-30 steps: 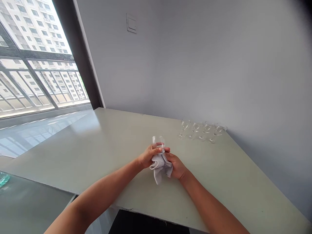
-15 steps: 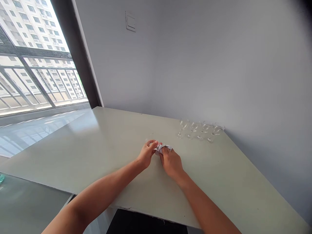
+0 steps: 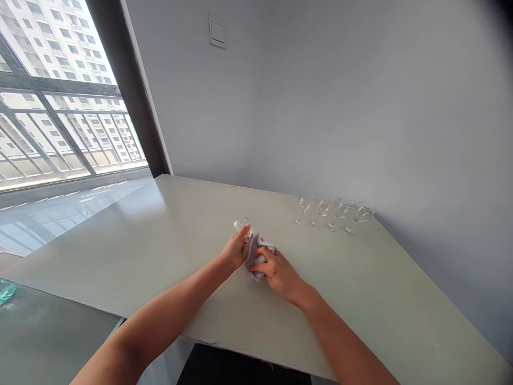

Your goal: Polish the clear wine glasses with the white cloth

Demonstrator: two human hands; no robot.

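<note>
Above the middle of the pale tabletop (image 3: 192,230), my left hand (image 3: 235,248) is closed around a small clear stemmed glass (image 3: 241,223). The glass's bowl points up and to the left, past my thumb; its lower part is hidden by my fingers and the cloth. My right hand (image 3: 276,270) grips a white cloth (image 3: 252,256) and presses it against the lower end of the glass. Part of the cloth hangs down between the two hands.
Several clear stemmed glasses stand upright in a row at the back right, the nearest-right glass (image 3: 360,215) close to the wall (image 3: 360,107). A green glass object (image 3: 6,291) shows at the left edge. A window (image 3: 72,107) is at the left.
The glass has tilted so its bowl now shows beyond my left thumb. The cloth has spread open and lower, and my right hand has moved slightly down. The view has shifted slightly.
</note>
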